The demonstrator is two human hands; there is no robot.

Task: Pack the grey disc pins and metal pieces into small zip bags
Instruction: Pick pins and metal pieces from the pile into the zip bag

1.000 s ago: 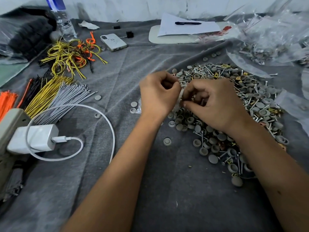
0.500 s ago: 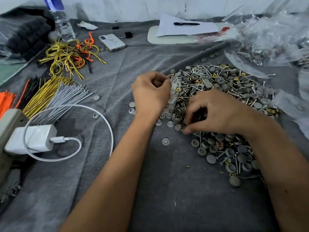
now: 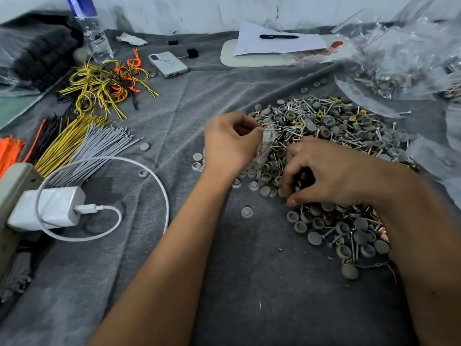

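The left hand [image 3: 230, 143] pinches a small clear zip bag [image 3: 265, 143] by its upper edge between thumb and curled fingers, so the bag hangs with its long axis roughly upright, its mouth toward the top and its lower end resting against the near-left fringe of the pile of grey disc pins and metal pieces [image 3: 331, 136]. The right hand [image 3: 331, 176] lies palm-down on that pile just right of the bag, fingers bent and drawn together as if gathering pieces; whether it already holds any is hidden under the palm, so I cannot tell. The bag's mouth sits up and to the left of the right fingertips [image 3: 290, 202], near them, so the coming move probably means lifting a pick leftward and upward to the opening while the left hand keeps it presented.
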